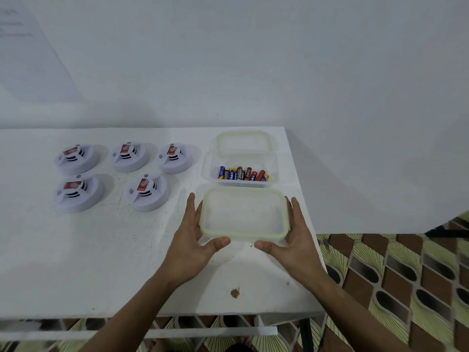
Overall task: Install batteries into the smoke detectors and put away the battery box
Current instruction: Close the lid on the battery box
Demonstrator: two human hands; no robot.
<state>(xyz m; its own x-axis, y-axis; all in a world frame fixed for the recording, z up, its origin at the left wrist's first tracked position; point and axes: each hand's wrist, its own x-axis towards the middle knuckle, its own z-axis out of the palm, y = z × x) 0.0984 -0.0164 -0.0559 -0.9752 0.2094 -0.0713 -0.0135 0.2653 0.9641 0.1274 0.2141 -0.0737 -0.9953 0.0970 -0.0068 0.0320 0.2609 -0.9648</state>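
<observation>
Several white round smoke detectors (138, 156) with red labels lie in two rows on the left of the white table (101, 262). A clear battery box (272, 171) stands open at the back right, with several AA batteries (242, 173) lying inside. In front of the box I hold a clear rectangular lid (245, 214) with a pale green rim, just above the table. My left hand (193, 232) grips the lid's left edge and my right hand (295, 232) grips its right edge, thumbs on the near side.
A second clear piece with a green rim (243, 144) lies behind the battery box, near the wall. The table's right edge runs just past the box, with patterned floor (393, 275) beyond. A brown spot (235, 292) marks the near tabletop.
</observation>
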